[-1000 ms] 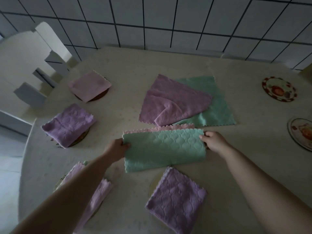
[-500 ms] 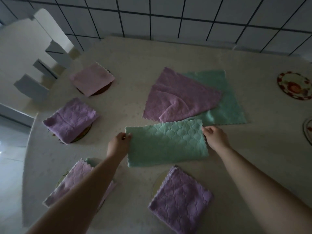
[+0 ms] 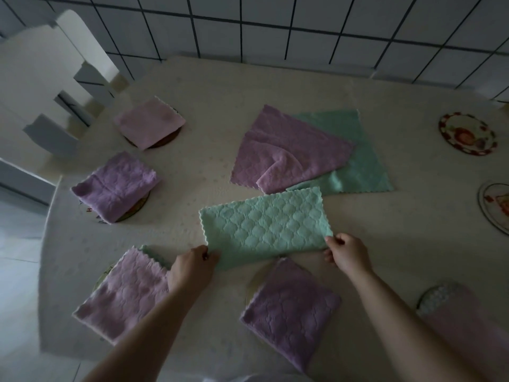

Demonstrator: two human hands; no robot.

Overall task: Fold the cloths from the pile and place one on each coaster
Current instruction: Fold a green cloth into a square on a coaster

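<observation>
Green cloth: folded in half (quilted side up), flat on the table, near the pile.
Left hand: pinches its near-left corner.
Right hand: pinches its near-right corner.

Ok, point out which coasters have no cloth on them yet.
The two decorated coasters at the table's far right: one with a red rim, and one cut off by the frame edge. Both lie bare; the other coasters in view each carry a cloth.
</observation>
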